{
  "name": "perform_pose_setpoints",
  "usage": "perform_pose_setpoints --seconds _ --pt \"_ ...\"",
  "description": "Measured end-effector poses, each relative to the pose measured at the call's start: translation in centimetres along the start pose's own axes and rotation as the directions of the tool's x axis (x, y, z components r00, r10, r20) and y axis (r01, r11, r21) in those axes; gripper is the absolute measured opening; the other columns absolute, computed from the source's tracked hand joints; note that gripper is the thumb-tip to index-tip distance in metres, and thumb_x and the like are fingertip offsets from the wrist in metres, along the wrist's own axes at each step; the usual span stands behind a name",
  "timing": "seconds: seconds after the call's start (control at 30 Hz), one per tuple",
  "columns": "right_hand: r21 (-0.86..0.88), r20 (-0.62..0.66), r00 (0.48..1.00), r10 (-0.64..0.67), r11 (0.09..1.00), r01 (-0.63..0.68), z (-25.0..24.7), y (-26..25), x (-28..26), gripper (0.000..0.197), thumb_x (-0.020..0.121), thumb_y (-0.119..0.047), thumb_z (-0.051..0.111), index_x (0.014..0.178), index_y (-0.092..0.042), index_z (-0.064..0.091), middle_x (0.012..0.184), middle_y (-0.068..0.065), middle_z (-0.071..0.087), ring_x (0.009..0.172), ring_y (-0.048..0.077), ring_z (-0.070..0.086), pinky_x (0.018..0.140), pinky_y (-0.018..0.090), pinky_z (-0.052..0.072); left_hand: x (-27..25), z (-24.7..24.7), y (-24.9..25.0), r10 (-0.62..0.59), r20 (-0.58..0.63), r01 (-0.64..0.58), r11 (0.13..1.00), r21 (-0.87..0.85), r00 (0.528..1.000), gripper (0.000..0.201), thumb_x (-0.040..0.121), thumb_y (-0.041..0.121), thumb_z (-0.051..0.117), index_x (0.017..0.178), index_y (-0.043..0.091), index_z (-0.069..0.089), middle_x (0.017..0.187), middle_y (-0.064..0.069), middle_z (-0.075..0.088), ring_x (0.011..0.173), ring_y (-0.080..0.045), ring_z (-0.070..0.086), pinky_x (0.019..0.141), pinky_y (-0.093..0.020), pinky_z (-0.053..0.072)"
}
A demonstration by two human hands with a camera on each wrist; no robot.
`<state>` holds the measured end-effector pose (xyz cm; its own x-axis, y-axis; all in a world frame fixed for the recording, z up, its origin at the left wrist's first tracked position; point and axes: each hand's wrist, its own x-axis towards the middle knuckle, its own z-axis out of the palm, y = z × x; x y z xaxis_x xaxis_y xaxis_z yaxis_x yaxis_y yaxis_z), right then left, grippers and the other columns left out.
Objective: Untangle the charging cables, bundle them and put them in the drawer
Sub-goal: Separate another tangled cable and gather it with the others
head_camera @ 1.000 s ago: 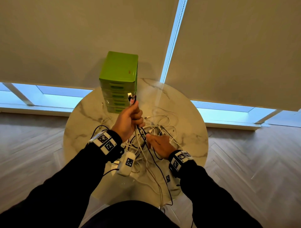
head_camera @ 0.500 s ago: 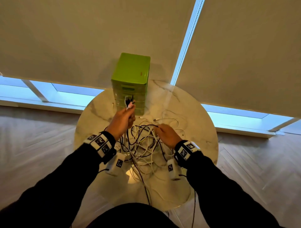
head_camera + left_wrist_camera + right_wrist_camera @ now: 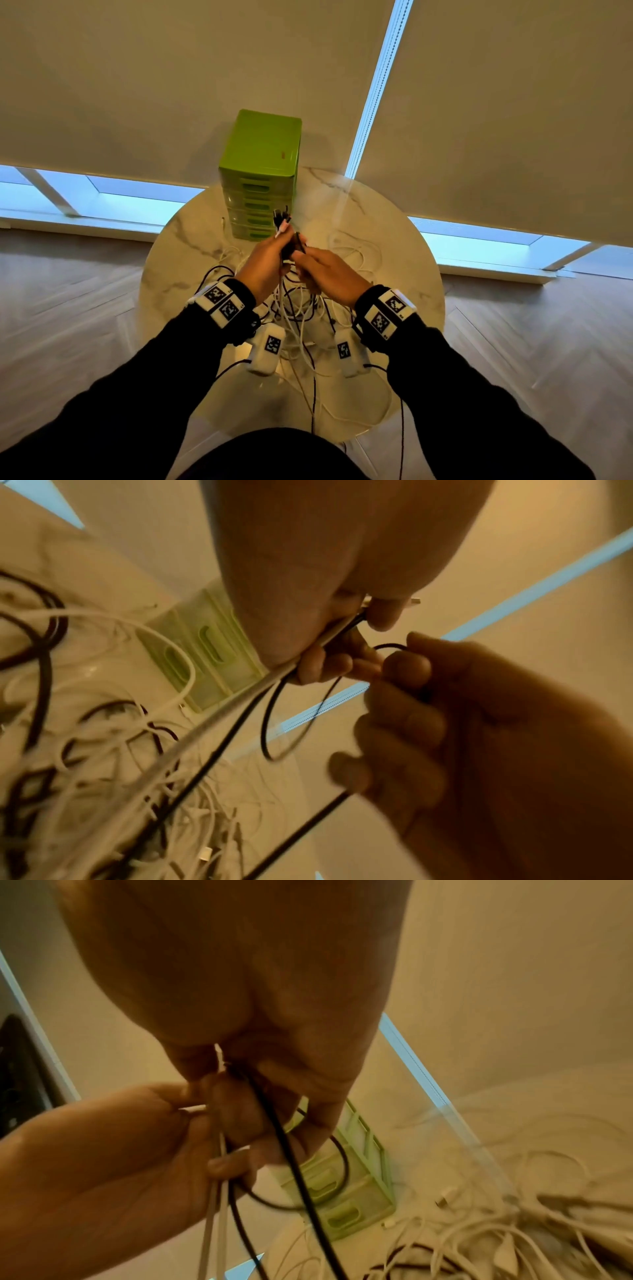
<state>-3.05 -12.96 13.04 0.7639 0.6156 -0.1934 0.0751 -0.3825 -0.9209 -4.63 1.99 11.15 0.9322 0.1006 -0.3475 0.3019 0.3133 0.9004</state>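
Observation:
A tangle of white and black charging cables (image 3: 298,308) lies on the round marble table (image 3: 404,274). My left hand (image 3: 283,240) is raised above it and grips a bunch of cable ends (image 3: 282,219), white and black, which stick up past the fingers. My right hand (image 3: 305,261) is right beside it, fingers curled round one black cable (image 3: 291,1153) that loops (image 3: 274,723) between the two hands. The green drawer unit (image 3: 261,178) stands just behind the hands, all its drawers closed.
Two white camera modules (image 3: 268,347) (image 3: 346,353) hang under my wrists, their leads trailing. Several cables (image 3: 313,394) run off the table's near edge. A blind-covered window (image 3: 479,102) is behind the table and wood floor (image 3: 68,308) surrounds it.
My right hand has lifted off the cable pile and come up against the left hand, taking hold of a black cable. The left hand stays raised with its bunch of cable ends.

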Motion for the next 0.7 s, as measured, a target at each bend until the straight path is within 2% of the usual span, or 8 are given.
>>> perform_pose_setpoints --seconds 0.1,0.2,0.3,0.4,0.53,0.6,0.67,0.7 --pt "0.059 0.135 0.984 0.115 0.991 -0.123 0.8 2.2 -0.8 0.041 0.104 -0.044 0.047 0.079 -0.014 0.058 0.069 0.002 0.06 0.067 0.019 0.059 0.072 0.033 0.049 -0.1 0.7 1.2 0.068 -0.007 -0.068 0.988 -0.142 0.998 0.03 0.107 0.03 0.044 0.081 0.02 0.055 0.067 0.007 0.056 0.069 -0.011 0.05 0.059 -0.027 0.028" --pt "-0.209 0.347 0.912 0.221 0.966 -0.154 2.2 5.7 -1.8 0.046 0.104 -0.05 0.041 0.078 -0.017 0.059 0.079 -0.003 0.066 0.078 0.011 0.061 0.086 0.027 0.046 -0.2 0.5 2.8 0.085 -0.005 -0.083 0.948 -0.308 0.996 0.035 0.108 0.031 0.037 0.076 0.021 0.044 0.063 0.007 0.045 0.058 -0.01 0.047 0.055 -0.024 0.032" --pt "-0.208 0.309 0.936 0.167 0.973 -0.105 2.0 9.0 -2.1 0.043 0.107 -0.046 0.036 0.08 -0.022 0.06 0.087 -0.002 0.068 0.088 0.008 0.061 0.099 0.031 0.044 0.2 -0.8 3.6 0.125 -0.024 -0.124 0.917 -0.379 0.992 0.033 0.108 0.031 0.038 0.076 0.021 0.042 0.062 0.008 0.04 0.049 -0.006 0.033 0.054 -0.022 0.025" --pt "-0.193 0.228 0.962 0.152 0.975 -0.108 0.3 9.8 -2.2 0.041 0.111 -0.032 0.026 0.087 -0.015 0.056 0.086 0.005 0.063 0.077 0.002 0.055 0.084 0.018 0.042 1.1 -2.9 4.2 0.184 -0.107 -0.212 0.88 -0.424 0.977 0.032 0.108 0.03 0.039 0.077 0.022 0.042 0.06 0.01 0.037 0.048 -0.004 0.026 0.051 -0.022 0.019" --pt "-0.363 -0.128 0.988 0.091 0.922 -0.132 -2.2 10.2 -1.5 0.039 0.108 -0.038 0.034 0.073 -0.032 0.049 0.068 -0.009 0.056 0.063 0.008 0.054 0.072 0.034 0.045 -0.1 -3.7 4.9 0.342 -0.128 -0.348 0.937 -0.029 0.931 0.033 0.109 0.04 0.033 0.084 0.023 0.046 0.069 0.007 0.038 0.06 -0.008 0.032 0.057 -0.022 0.026" --pt "-0.379 -0.278 0.961 0.003 0.918 -0.112 -2.9 8.7 -0.5 0.039 0.108 -0.04 0.037 0.071 -0.03 0.048 0.067 -0.007 0.055 0.065 0.013 0.055 0.069 0.036 0.045 -1.8 -2.8 4.3 0.345 -0.041 -0.322 0.908 0.27 0.938 0.034 0.107 0.047 0.031 0.109 0.024 0.055 0.093 0.002 0.058 0.086 -0.011 0.054 0.078 -0.028 0.043" --pt "-0.329 -0.359 0.931 -0.07 0.942 -0.057 -2.8 6.0 0.5 0.039 0.108 -0.037 0.039 0.07 -0.029 0.047 0.066 -0.008 0.053 0.063 0.006 0.051 0.066 0.031 0.039 -2.9 -1.9 3.4 0.285 0.018 -0.266 0.871 0.413 0.958 0.046 0.106 0.047 0.032 0.14 0.02 0.049 0.131 -0.006 0.06 0.123 -0.018 0.053 0.104 -0.038 0.041" --pt "-0.286 -0.38 0.92 -0.095 0.958 -0.019 -2.7 4.6 0.8 0.038 0.108 -0.036 0.04 0.071 -0.029 0.047 0.066 -0.009 0.052 0.061 0.002 0.048 0.065 0.029 0.038 -3.1 -1.5 3.0 0.266 0.026 -0.252 0.871 0.422 0.964 0.047 0.106 0.046 0.034 0.145 0.022 0.046 0.134 -0.004 0.059 0.127 -0.017 0.051 0.106 -0.036 0.04"
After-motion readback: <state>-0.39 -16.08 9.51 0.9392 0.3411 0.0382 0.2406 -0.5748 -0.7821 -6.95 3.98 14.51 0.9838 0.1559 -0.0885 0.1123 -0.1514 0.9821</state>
